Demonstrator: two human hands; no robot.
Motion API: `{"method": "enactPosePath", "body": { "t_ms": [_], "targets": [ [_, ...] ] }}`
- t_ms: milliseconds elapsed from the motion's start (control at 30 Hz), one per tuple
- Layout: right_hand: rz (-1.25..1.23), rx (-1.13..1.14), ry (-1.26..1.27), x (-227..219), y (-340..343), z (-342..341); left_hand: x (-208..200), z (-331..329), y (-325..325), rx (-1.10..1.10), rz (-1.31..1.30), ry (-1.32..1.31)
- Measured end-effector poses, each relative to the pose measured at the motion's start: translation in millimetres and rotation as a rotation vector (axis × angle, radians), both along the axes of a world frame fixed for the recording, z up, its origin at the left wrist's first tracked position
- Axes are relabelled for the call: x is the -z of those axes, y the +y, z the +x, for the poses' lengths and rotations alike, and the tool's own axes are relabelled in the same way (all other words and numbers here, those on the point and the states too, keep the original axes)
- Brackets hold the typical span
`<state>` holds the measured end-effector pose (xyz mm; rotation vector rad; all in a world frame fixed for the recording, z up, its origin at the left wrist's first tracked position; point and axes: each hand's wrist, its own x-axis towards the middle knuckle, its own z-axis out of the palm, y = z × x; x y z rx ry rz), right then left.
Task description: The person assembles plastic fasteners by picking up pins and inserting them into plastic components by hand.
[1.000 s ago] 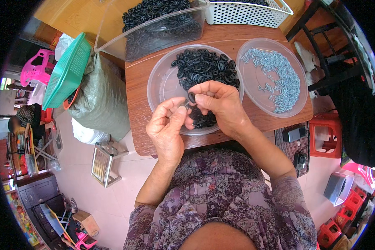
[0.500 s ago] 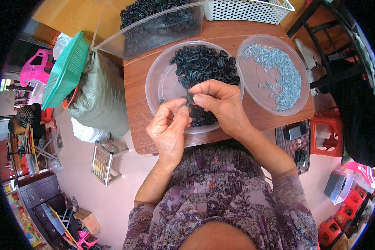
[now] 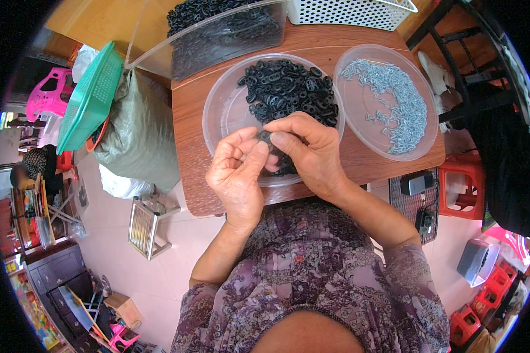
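Between the fingertips of my right hand [image 3: 315, 154] is a small black oval piece [image 3: 265, 136], pinched by thumb and forefinger. My left hand [image 3: 237, 176] is closed right beside it, thumb and forefinger drawn together; what they hold, if anything, is too small to make out. Both hands are over the near part of a round clear plastic tub [image 3: 219, 97]. Heaped in that tub are many black oval pieces [image 3: 288, 88] with holes in them. Right of it lies a shallow round clear tray [image 3: 359, 132] with slim silvery pieces [image 3: 415, 112], like small screws, spread over it.
All this stands on a brown wooden table [image 3: 197, 176]. Along its far side are a clear bin [image 3: 229, 50] of more black pieces and a white perforated basket [image 3: 353, 15]. A large sack [image 3: 147, 135] and a green basket [image 3: 88, 100] stand left; a red stool [image 3: 462, 188] is right.
The black piece and both hands have shifted very slightly, and the left fingers have spread a little below the thumb. The right hand keeps its pinch.
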<state>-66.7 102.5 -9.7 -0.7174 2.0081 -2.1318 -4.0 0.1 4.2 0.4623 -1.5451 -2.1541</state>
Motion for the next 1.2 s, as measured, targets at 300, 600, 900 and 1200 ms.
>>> {"method": "enactPosePath", "body": {
  "t_ms": [300, 600, 900, 1200],
  "targets": [
    [0.047, 0.116, 0.281, 6, -3, 3, 0, -2, 1, 0.062, -0.042, -0.035],
    [0.128, 0.157, 0.425, 1, 2, 10, 3, -3, 4, 0.004, 0.097, -0.029],
    [0.137, 0.161, 0.452, 8, 5, 10, 4, 3, 1, 0.083, 0.014, -0.013],
    [0.141, 0.181, 0.536, 5, 6, 10, 5, 6, 4, 0.063, -0.143, 0.018]
  ]
}}
